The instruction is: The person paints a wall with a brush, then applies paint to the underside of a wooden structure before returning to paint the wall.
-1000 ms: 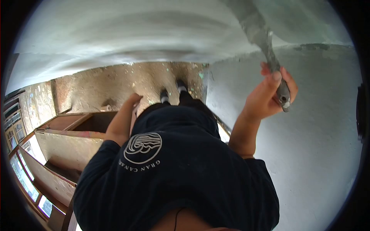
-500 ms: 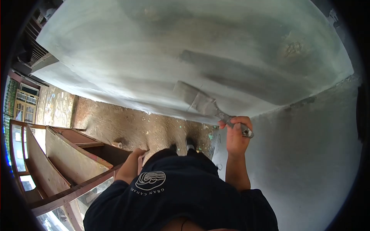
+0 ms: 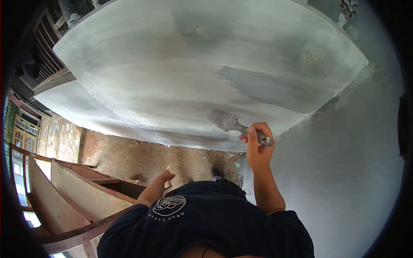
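Observation:
My right hand (image 3: pixel 259 144) is closed around the handle of a wide, paint-smeared paintbrush (image 3: pixel 232 123). The bristles point left and lie at the lower part of a pale whitewashed wall (image 3: pixel 150 73); whether they press on it is hard to tell. Above the brush, a darker grey, wet-looking patch (image 3: pixel 269 88) stretches across the wall toward the right corner. Low at my left side hangs my left hand (image 3: pixel 164 177), its visible fingers loosely extended and nothing seen in them. Part of that hand is turned away from view.
A grey side wall (image 3: pixel 327 172) meets the pale wall at the right. Wooden frames with panels and glass (image 3: pixel 81 180) stand close on my left. Brown ground (image 3: pixel 116 150) with scattered paint flecks runs along the wall's foot. A slatted grille (image 3: pixel 45 51) is at upper left.
The brush and right hand sit slightly lower against the wall's lower part. My view has shifted upward, showing more of the wall's top edge. The left hand stays at my side.

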Motion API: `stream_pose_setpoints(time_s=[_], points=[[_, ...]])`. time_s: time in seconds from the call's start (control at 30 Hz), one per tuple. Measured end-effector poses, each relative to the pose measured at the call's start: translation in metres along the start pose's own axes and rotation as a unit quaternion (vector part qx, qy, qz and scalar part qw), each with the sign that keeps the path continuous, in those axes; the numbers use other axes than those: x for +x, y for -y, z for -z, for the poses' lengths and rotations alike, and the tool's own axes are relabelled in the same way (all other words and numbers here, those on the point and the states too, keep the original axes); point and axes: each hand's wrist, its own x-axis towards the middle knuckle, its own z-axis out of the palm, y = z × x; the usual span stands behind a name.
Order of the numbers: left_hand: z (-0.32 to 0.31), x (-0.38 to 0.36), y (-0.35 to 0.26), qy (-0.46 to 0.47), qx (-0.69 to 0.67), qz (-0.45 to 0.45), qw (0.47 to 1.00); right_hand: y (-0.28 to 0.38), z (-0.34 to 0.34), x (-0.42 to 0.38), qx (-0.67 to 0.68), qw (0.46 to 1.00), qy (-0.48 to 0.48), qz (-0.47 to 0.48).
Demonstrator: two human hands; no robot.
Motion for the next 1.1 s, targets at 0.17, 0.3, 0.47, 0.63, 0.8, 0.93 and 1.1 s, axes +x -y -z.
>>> stream_pose_setpoints(time_s=[0.17, 0.3, 0.47, 0.63, 0.8, 0.93, 1.1], points=[[0.009, 0.009, 0.013, -0.013, 0.099, -0.033, 0.995, 0.009, -0.047, -0.002, -0.001, 0.971, -0.004, 0.239], [0.01, 0.017, 0.013, 0.037, 0.132, -0.025, 0.99, 0.009, -0.07, 0.017, -0.186, 0.894, 0.037, 0.406], [0.02, 0.046, -0.009, 0.058, 0.136, -0.051, 0.988, -0.001, -0.042, 0.008, -0.309, 0.848, -0.084, 0.423], [0.017, 0.062, -0.032, 0.055, 0.145, -0.086, 0.984, 0.002, -0.026, -0.018, -0.38, 0.786, -0.167, 0.458], [0.023, 0.067, -0.031, 0.082, 0.197, -0.125, 0.969, -0.007, -0.078, -0.003, -0.406, 0.793, -0.06, 0.45], [0.032, 0.071, -0.031, 0.067, 0.204, -0.099, 0.972, -0.009, -0.136, 0.009, -0.318, 0.819, 0.027, 0.478], [0.027, 0.072, -0.031, 0.055, 0.199, -0.084, 0.975, 0.005, -0.132, 0.007, -0.224, 0.841, 0.063, 0.489]])
